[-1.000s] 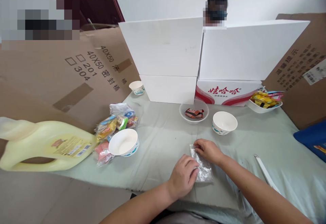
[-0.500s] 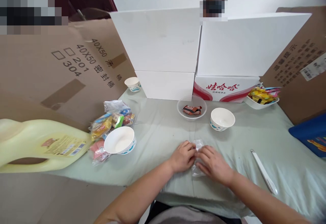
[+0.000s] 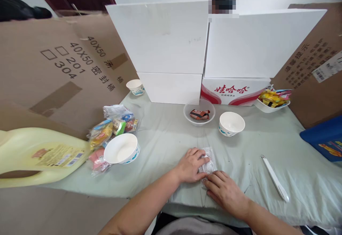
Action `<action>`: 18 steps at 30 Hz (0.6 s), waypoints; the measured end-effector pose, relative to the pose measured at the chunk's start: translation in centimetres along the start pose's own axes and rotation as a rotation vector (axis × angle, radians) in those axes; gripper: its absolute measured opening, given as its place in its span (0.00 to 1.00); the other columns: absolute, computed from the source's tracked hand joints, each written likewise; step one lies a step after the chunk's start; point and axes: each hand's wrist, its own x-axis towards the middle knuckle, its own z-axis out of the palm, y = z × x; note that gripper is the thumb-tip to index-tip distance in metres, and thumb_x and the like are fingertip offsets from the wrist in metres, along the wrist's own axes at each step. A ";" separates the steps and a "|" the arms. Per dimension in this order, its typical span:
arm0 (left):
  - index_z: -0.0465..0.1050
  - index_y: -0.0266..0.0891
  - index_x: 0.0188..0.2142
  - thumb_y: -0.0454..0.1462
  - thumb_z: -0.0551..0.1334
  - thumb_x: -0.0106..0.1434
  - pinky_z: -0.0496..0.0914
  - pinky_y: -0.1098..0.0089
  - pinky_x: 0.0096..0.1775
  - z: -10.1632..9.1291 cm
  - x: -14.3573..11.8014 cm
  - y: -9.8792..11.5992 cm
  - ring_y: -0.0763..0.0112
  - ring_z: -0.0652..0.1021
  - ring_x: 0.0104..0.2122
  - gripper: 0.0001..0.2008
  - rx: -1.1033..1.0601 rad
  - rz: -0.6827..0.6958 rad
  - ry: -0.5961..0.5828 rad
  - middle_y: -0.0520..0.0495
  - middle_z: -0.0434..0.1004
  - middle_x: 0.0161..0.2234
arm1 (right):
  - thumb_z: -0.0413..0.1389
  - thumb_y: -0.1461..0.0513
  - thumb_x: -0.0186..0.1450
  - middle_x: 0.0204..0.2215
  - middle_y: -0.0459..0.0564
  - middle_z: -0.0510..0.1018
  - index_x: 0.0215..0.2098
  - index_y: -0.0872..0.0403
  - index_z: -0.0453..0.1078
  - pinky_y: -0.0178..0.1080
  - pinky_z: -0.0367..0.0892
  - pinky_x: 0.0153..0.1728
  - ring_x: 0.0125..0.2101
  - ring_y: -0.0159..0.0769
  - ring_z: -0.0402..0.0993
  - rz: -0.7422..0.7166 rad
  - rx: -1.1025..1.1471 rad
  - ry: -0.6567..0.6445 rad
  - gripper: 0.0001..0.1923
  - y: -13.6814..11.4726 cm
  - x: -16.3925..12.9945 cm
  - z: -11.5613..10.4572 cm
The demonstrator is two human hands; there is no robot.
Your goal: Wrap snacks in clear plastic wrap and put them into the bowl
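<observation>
A clear, crinkled plastic bag lies flat on the cloth in front of me. My left hand rests on its left side, palm down, thumb and fingers apart. At the bag's near edge, my right hand lies with fingers stretched and touching the plastic; the bag's lower part is hidden beneath. Beyond the hands, a translucent bowl holds red-brown wrapped snacks. To its right stands a white paper bowl. A slim white-handled tool, perhaps a peeler or cutter, lies to the right.
Left are another paper bowl, bagged snacks and a large yellow bottle. A small bowl stands farther back. White boxes and cardboard wall the table. A snack-filled dish and blue container are right.
My right hand has slid toward me along the bag, away from the left hand. More of the plastic now shows, and the left fingers are more spread. The view has shifted slightly.
</observation>
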 end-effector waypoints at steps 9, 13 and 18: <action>0.68 0.46 0.56 0.51 0.63 0.59 0.59 0.55 0.53 0.1 -0.4 0.0 0.54 0.66 0.53 0.27 0.000 0.075 -0.043 0.43 0.70 0.54 | 0.45 0.68 0.70 0.38 0.53 0.75 0.45 0.57 0.68 0.45 0.61 0.49 0.43 0.40 0.67 -0.153 -0.009 0.106 0.11 -0.4 -0.5 -0.1; 0.65 0.44 0.58 0.44 0.59 0.64 0.60 0.57 0.53 0.0 -0.3 0.0 0.57 0.69 0.51 0.23 -0.093 0.138 -0.045 0.44 0.74 0.52 | 0.43 0.66 0.71 0.32 0.50 0.73 0.42 0.57 0.68 0.40 0.63 0.37 0.33 0.36 0.66 -0.150 0.032 0.029 0.11 0.0 0.1 -0.3; 0.48 0.42 0.65 0.32 0.54 0.61 0.64 0.57 0.54 0.2 -0.4 -0.5 0.61 0.69 0.54 0.33 -0.228 0.132 0.048 0.41 0.68 0.56 | 0.43 0.65 0.72 0.32 0.50 0.74 0.42 0.56 0.68 0.39 0.61 0.34 0.32 0.37 0.67 -0.079 -0.097 0.109 0.12 3.2 2.5 -0.2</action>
